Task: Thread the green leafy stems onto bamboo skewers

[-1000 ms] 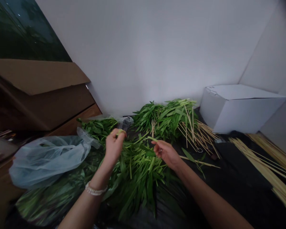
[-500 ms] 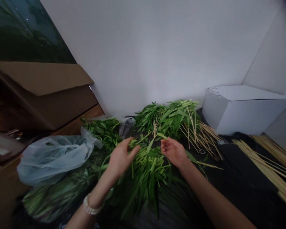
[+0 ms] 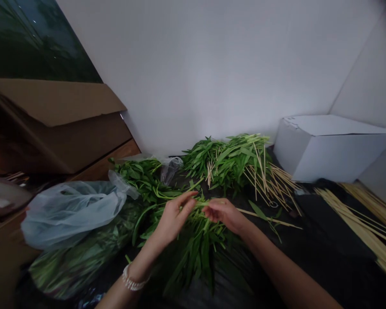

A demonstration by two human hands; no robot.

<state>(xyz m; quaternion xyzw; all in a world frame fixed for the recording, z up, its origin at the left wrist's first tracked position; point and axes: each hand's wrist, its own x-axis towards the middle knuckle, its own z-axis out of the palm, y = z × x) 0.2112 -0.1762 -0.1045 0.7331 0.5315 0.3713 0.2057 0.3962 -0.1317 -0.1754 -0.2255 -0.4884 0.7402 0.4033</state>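
My left hand [image 3: 175, 216], a white beaded bracelet at its wrist, is curved round some green stems, thumb and fingers pointing right. Just beside it, my right hand [image 3: 227, 213] is closed with bent fingers on pale green water spinach stems [image 3: 200, 204] that run between the two hands. The fingertips partly hide where the stems are gripped. Below lies a pile of cut water spinach [image 3: 202, 249], leaves fanned toward me. Behind my hands are leafy bunches [image 3: 238, 156] threaded with thin wooden skewers [image 3: 263, 171].
At left are a translucent plastic bag [image 3: 73, 210], more bagged greens [image 3: 83, 266] and a cardboard box [image 3: 83, 137]. A white box [image 3: 334, 150] stands at the back right. Long skewers [image 3: 350, 219] lie at right on the dark surface. A single skewer [image 3: 276, 221] lies beside my right hand.
My hands have come closer together, the right one moving left and slightly down. The stems now lie between them, low over the pile.
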